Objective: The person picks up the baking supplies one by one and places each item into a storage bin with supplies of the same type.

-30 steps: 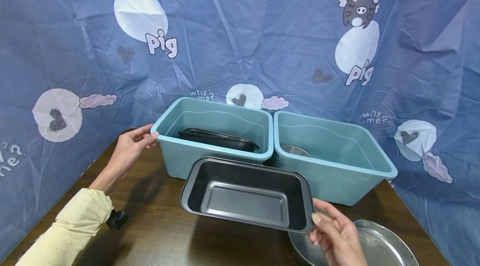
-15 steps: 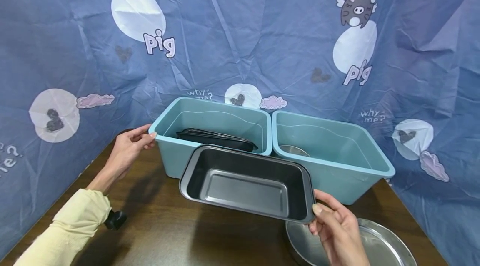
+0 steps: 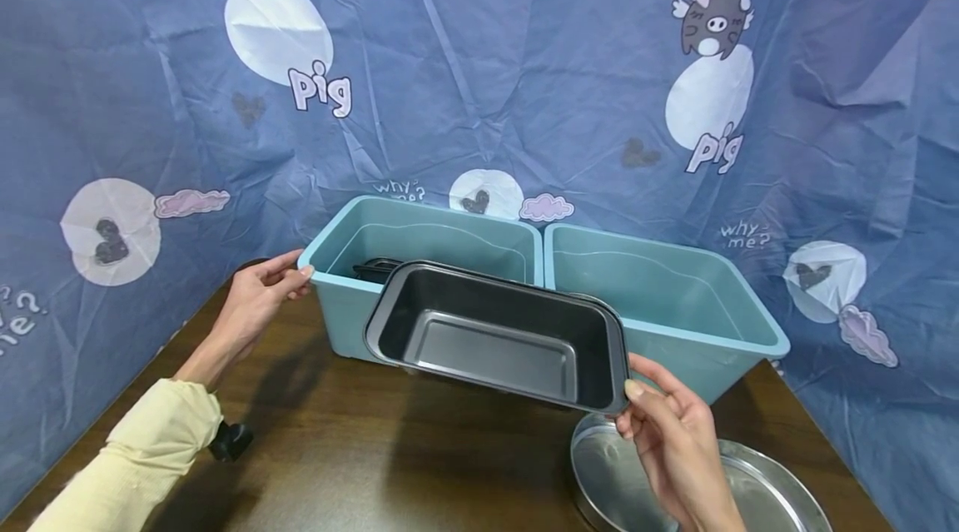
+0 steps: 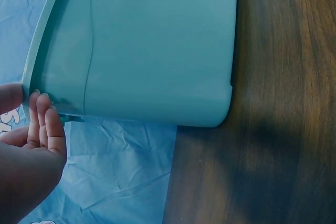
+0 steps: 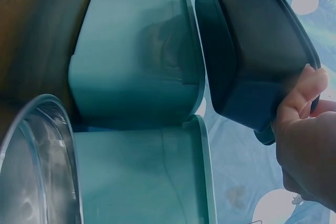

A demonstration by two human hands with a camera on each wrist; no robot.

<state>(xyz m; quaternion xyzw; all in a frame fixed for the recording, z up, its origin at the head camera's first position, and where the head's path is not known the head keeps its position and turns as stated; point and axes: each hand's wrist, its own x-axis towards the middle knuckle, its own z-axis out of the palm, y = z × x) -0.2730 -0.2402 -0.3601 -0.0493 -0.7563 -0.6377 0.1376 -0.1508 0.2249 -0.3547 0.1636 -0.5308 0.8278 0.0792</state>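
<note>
My right hand (image 3: 678, 436) pinches the right end of a dark loaf pan (image 3: 494, 349), thumb on its rim. The pan hangs in the air, tilted with its inside facing me, in front of the left teal bin (image 3: 352, 324) and overlapping its front rim in the head view. The left wrist view shows my left hand (image 4: 39, 140) pinching that bin's rim at the near left corner. Inside the left bin lies a dark pan (image 3: 375, 268), mostly hidden behind the held loaf pan. In the right wrist view the loaf pan's underside (image 5: 278, 40) shows beside the bin.
A second teal bin (image 3: 674, 282) stands against the left one, a metal rim (image 3: 592, 297) just showing inside. Round metal pans (image 3: 779, 482) lie on the brown wooden table (image 3: 337, 449) at the front right, partly behind my right hand. A patterned blue cloth (image 3: 479, 57) hangs behind.
My right hand has raised the loaf pan toward the left bin, and it now covers much of the bin's front rim and contents. My left hand stays on the rim.
</note>
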